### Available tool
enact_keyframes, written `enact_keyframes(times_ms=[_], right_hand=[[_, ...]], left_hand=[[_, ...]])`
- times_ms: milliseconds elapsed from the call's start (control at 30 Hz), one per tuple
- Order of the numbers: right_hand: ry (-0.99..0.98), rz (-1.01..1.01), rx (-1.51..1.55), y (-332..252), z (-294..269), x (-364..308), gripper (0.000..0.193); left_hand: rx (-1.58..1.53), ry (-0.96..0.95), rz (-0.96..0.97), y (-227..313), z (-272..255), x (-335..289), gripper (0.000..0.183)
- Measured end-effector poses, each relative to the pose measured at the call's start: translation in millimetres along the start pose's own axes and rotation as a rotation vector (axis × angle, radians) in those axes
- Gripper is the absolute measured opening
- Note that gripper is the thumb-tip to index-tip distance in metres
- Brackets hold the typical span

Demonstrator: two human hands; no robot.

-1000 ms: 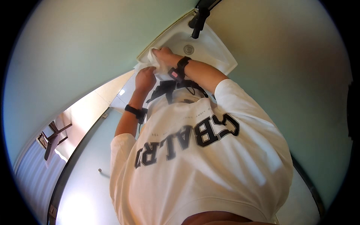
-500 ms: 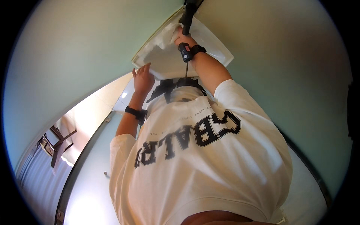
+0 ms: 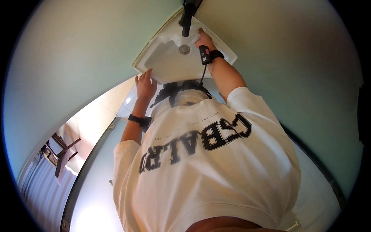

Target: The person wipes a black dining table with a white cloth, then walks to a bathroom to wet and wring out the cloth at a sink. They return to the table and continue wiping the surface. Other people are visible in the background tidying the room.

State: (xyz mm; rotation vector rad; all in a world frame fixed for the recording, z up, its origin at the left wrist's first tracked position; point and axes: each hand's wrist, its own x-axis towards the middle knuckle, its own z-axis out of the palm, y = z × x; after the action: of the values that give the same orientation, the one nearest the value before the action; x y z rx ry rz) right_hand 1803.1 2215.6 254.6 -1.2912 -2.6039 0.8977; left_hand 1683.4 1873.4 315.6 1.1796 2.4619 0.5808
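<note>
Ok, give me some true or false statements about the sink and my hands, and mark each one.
1. The faucet at the back of the sink is black. True.
2. The right hand holds a white cloth. True.
3. The white cloth covers the drain. False: the drain shows uncovered.
4. The left hand grips the faucet. False: the left hand is by the sink's near left corner.
5. The left wrist is bare. False: it wears a black strap.

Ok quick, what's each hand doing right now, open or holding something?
Left hand: open, nothing visible in it, by the sink's near left edge.
Right hand: holding a thin white cloth in the sink.
</note>
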Motion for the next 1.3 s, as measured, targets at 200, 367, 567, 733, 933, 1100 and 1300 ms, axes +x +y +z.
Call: enact_keyframes(times_ms=[200, 367, 567, 733, 933, 1100, 1300], right_hand=[[0.438, 0.787, 1.3, -68, 46, -12, 0.054], [0.051, 0.709, 1.406, -65, 82, -17, 0.042], [-0.322, -0.077, 0.536, -42, 80, -31, 0.022], [-0.071, -0.46, -0.017, -30, 54, -34, 0.025], [-0.189, -0.816, -0.196, -56, 46, -55, 0.057], [-0.514, -0.859, 0.044, -82, 37, -75, 0.059], [-0.619, -0.865, 0.095, -96, 52, -73, 0.039]], left_hand=[[-0.041, 0.064, 0.023, 4, -7, 0, 0.045], [-0.068, 0.073, 0.016, 1, -10, -1, 0.043], [-0.091, 0.106, 0.027, 11, -10, -4, 0.042], [-0.13, 0.138, 0.002, 13, -5, -10, 0.041], [-0.128, 0.162, -0.016, 27, -6, -10, 0.04], [-0.124, 0.169, -0.062, 30, -9, -12, 0.041], [-0.09, 0.177, -0.108, 26, -8, -25, 0.041]])
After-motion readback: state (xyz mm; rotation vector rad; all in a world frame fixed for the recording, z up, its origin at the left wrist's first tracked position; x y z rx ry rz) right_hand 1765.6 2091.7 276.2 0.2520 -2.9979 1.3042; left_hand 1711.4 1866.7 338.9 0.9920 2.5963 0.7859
